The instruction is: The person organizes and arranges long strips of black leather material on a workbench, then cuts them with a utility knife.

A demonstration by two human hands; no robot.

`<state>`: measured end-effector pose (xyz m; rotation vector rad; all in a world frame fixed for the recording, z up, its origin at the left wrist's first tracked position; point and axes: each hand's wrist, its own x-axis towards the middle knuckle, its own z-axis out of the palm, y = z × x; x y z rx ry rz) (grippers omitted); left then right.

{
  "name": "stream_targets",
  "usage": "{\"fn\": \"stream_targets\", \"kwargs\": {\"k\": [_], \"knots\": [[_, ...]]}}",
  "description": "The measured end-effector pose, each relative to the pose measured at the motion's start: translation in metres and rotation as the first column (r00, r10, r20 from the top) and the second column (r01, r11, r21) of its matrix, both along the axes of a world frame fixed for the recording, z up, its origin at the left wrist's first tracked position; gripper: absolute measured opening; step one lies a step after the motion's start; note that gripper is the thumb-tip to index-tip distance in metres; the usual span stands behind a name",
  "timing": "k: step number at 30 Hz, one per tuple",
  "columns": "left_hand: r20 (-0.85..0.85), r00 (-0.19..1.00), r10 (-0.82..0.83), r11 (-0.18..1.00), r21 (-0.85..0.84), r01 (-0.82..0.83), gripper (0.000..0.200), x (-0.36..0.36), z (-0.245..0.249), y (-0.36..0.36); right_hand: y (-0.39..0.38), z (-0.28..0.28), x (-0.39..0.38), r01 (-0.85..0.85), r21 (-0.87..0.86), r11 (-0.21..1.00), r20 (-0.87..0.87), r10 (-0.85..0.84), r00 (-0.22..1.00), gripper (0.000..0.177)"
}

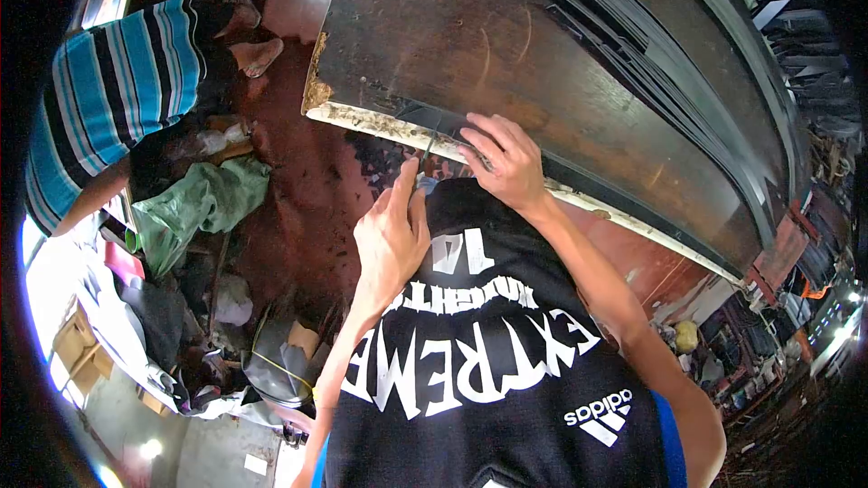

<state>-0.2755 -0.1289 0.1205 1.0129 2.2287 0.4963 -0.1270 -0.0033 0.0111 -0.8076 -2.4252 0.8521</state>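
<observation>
Black strip [588, 183], long, narrow — left hand [394, 221] grip clamped on slim tool [429, 150]; right hand [504, 163] grip — can't tell.

Left hand [391, 228] gripping; right hand [508, 163] bent, palm down

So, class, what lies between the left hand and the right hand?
In the head view, a slim blade-like tool, its exact kind unclear, juts from the left hand up to the table's pale, worn edge, beside the right hand.
</observation>
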Motion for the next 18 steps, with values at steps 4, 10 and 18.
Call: {"fn": "stream_targets", "kwargs": {"k": [4,10,18], "knots": [[-0.032,0.999,-0.033,0.998,0.05,0.035,0.04,0.005,-0.002,-0.001,0.001,-0.006,0.003,-0.04,0.005,0.999,-0.007,0.04,0.999,0.028],[-0.051,0.993,-0.106,0.992,0.063,0.109,0.048,0.011,0.001,0.001,0.006,-0.008,0.004,-0.063,-0.007,0.998,-0.03,0.063,0.998,0.026],[-0.105,0.986,-0.132,0.991,-0.034,0.13,0.047,0.019,0.009,0.013,0.007,-0.005,0.002,-0.045,-0.007,0.999,-0.031,0.045,0.998,0.025]]}}
